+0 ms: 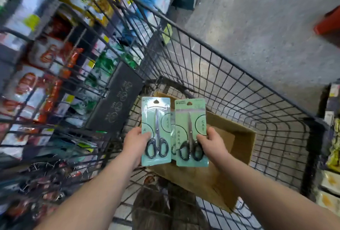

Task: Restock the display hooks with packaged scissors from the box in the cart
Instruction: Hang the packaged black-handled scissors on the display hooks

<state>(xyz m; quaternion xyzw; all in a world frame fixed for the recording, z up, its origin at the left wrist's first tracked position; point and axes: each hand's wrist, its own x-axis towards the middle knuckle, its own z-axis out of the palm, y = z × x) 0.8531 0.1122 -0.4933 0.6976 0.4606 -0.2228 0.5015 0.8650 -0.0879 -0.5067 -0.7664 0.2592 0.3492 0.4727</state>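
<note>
I hold two packs of scissors upright over the cardboard box point(239, 148) in the wire cart point(230, 89). Each is a light green card with black-handled scissors and a hang hole at the top. My left hand point(136, 143) grips the left pack point(156, 119) by its left edge, thumb on the front. My right hand point(213, 141) grips the right pack point(190, 119) by its right edge. Behind the gap between them another green pack point(173, 134) shows; I cannot tell which hand holds it. No display hooks are clearly in view.
Shelves of packaged goods point(46, 67) run along the left behind the cart's wire side, blurred. A dark sign point(117, 99) hangs on the cart's left wall. Grey floor point(266, 27) lies beyond the cart; more shelving point(333, 147) stands at the right edge.
</note>
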